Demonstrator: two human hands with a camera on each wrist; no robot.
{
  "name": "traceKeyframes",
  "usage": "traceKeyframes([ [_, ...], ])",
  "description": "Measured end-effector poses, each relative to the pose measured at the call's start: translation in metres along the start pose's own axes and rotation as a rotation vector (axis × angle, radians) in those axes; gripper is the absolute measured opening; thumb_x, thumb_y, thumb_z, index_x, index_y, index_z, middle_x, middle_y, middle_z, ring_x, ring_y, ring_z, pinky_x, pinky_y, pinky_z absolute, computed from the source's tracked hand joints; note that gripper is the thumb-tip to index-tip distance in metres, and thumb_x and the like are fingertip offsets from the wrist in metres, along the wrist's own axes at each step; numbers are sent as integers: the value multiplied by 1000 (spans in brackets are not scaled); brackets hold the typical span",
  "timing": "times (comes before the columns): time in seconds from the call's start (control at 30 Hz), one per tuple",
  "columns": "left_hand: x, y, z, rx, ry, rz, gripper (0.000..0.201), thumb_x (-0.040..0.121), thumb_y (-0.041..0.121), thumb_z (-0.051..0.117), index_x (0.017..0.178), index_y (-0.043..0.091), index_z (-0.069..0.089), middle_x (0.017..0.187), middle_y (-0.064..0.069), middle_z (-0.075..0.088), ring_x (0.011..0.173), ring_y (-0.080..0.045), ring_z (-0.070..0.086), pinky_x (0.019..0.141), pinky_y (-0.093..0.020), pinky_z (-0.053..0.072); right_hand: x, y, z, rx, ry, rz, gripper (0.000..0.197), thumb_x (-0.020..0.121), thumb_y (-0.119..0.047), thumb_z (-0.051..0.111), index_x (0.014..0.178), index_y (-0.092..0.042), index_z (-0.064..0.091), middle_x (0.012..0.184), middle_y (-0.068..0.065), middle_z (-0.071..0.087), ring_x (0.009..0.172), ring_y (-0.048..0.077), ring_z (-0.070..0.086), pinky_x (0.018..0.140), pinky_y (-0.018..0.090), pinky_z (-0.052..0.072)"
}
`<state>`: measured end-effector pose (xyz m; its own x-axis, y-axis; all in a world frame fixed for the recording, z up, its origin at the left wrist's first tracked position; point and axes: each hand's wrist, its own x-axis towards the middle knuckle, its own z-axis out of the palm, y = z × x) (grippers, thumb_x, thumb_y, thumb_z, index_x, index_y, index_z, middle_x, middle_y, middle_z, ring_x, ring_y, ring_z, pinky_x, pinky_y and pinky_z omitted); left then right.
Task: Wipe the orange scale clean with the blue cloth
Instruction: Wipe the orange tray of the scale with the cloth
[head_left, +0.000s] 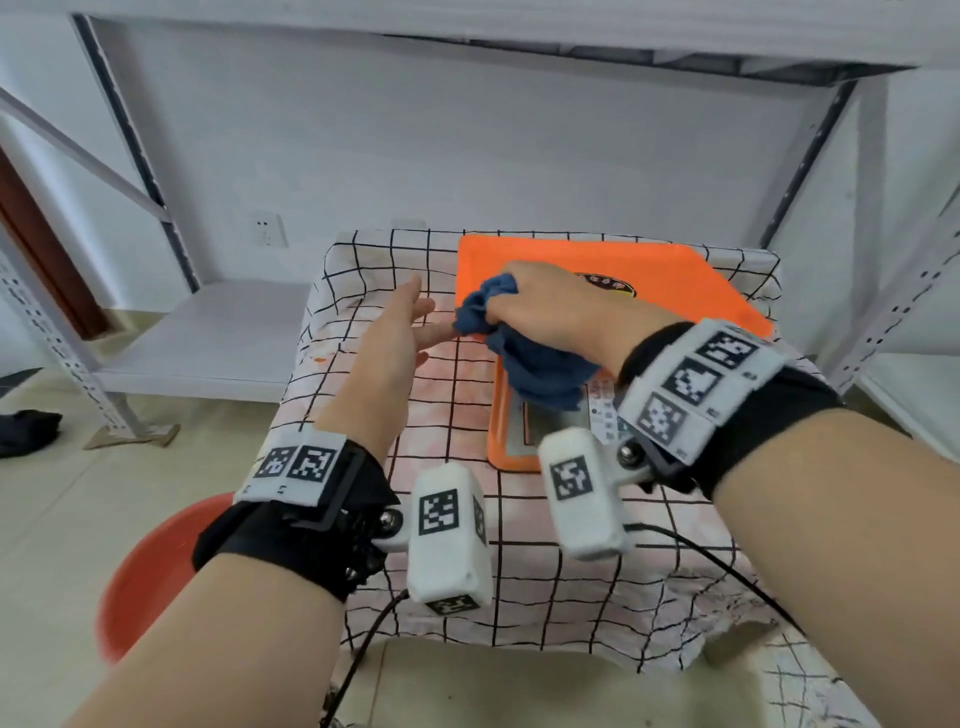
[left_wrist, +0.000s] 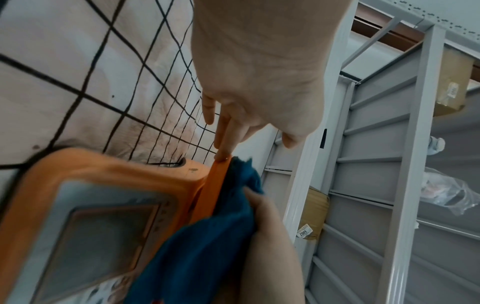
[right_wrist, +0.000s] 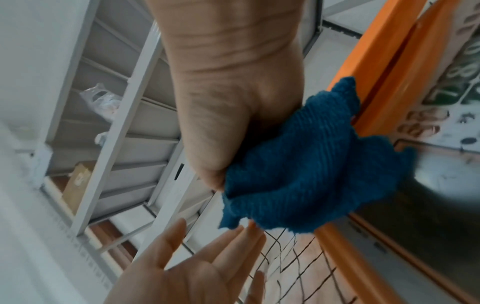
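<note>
The orange scale (head_left: 649, 270) sits at the back right of the table, its display panel (left_wrist: 103, 236) facing me. My right hand (head_left: 540, 306) grips the bunched blue cloth (head_left: 535, 364) at the platform's front left corner, with the cloth hanging over the panel. In the right wrist view the right hand (right_wrist: 228, 102) is a fist around the cloth (right_wrist: 298, 174) beside the scale's orange edge (right_wrist: 376, 72). My left hand (head_left: 400, 332) is open with straight fingers just left of the scale. A left fingertip (left_wrist: 222, 154) touches the platform's edge next to the cloth (left_wrist: 207, 236).
A white tablecloth with a black grid (head_left: 415, 545) covers the small table. On the floor at the left are a red basin (head_left: 150, 571) and a dark rag (head_left: 26, 431). Grey metal shelving (head_left: 130, 130) surrounds the table. A black cable (head_left: 727, 561) crosses the table's front right.
</note>
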<state>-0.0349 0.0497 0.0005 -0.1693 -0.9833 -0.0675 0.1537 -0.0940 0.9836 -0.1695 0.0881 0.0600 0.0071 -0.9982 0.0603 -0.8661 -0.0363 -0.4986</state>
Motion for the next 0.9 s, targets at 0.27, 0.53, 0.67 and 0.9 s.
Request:
traceKeyframes([
  [0.27,1,-2,9,243,-83,82,18,96,24,51,105,11,60,89,0,65,77,-11,62,72,-24,49,3,33,-23,196,204,125,17,88,-12,47,85,-4,62,79,0,63,75,8,57,63,14,41],
  [0.53,6,-6,16,187,-6,20,16,96,18,48,89,11,61,77,-2,63,70,-14,60,60,-21,51,16,42,-7,-187,179,-97,11,84,-23,67,89,-14,63,100,3,41,87,20,50,81,31,46],
  [0.67,7,-3,17,97,27,-7,19,94,14,49,81,12,62,75,-3,62,65,-13,58,56,-17,50,30,30,-8,-169,531,-128,10,86,-25,63,87,-16,67,99,1,41,95,20,47,79,25,35],
  [0.9,11,-3,16,56,40,-36,24,90,10,52,67,12,61,65,-4,59,60,-14,55,59,-21,49,30,23,7,-400,49,-138,20,88,-29,55,98,-30,73,108,-1,51,112,27,43,95,45,37],
])
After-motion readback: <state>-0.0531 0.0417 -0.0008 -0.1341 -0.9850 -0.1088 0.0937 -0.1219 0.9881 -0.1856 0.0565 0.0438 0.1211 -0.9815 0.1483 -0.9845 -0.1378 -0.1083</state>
